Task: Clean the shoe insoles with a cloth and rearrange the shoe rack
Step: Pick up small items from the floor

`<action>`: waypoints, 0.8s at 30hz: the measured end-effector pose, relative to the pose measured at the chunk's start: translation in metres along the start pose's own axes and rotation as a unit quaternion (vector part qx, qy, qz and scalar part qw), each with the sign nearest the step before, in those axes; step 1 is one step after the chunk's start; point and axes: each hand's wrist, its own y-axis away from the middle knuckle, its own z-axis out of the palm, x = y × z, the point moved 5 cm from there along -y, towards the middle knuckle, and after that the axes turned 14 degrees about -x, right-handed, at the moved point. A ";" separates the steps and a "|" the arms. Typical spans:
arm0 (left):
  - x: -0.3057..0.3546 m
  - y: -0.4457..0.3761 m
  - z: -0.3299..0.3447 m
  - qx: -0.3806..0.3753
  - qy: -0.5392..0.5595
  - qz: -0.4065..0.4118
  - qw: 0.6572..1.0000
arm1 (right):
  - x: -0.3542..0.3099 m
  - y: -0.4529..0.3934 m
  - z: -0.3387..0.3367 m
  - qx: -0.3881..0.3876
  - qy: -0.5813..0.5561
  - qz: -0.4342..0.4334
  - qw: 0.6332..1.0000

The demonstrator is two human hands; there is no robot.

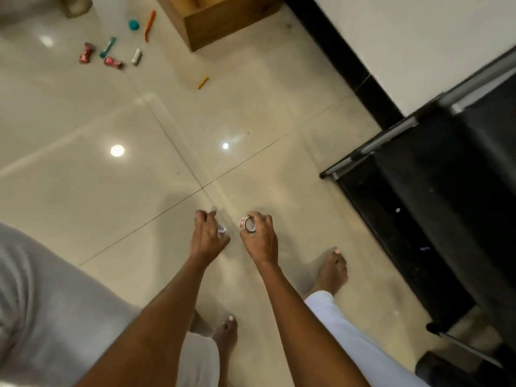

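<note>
Gripping: small pink-patterned tape roll [247, 224], right hand [261, 238].

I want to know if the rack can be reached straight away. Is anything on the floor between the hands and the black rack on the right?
Nothing visible does. Bare tile lies between the right hand and the rack. The scattered small items lie far off to the upper left.

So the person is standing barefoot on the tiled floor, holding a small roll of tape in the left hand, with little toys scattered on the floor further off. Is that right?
Nearly. The head view shows the roll of tape gripped in the right hand, not the left. The left hand only pinches something small that cannot be made out. The bare feet, the tiled floor and the scattered toys further off are as you say.
</note>
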 end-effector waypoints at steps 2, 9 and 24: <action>0.032 0.016 -0.004 -0.004 -0.004 0.052 0.999 | -0.006 0.019 -0.028 0.015 -0.018 0.016 1.000; 0.167 0.084 -0.033 -0.024 -0.056 0.205 0.977 | -0.039 0.105 -0.126 0.076 0.006 0.057 0.996; 0.299 0.090 -0.015 -0.055 -0.094 0.272 0.956 | 0.016 0.122 -0.234 0.141 -0.036 0.121 0.982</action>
